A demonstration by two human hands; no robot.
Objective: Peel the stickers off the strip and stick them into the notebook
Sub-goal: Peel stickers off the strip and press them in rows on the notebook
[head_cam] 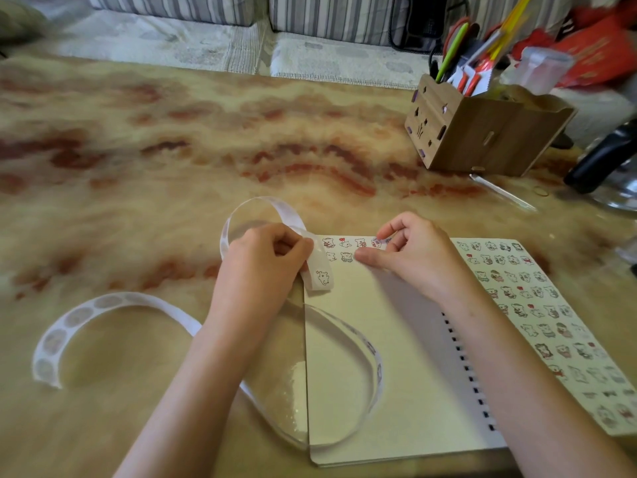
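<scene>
An open spiral notebook (379, 357) lies in front of me; its right page is filled with small cartoon stickers, and its cream left page carries a few along the top. A long white sticker strip (113, 301) curls in loops over the table and the left page. My left hand (265, 263) grips the strip near its end, where one cartoon sticker (323, 277) shows just below my fingers. My right hand (410, 253) rests on the top of the left page, forefinger and thumb pinching a sticker (377, 241) against the top row.
A wooden pen holder (482, 132) full of pens stands at the back right. A black object (599, 160) and a metal dish sit at the right edge. The marbled table (172, 150) stretches away to the left. Striped cushions lie beyond its far edge.
</scene>
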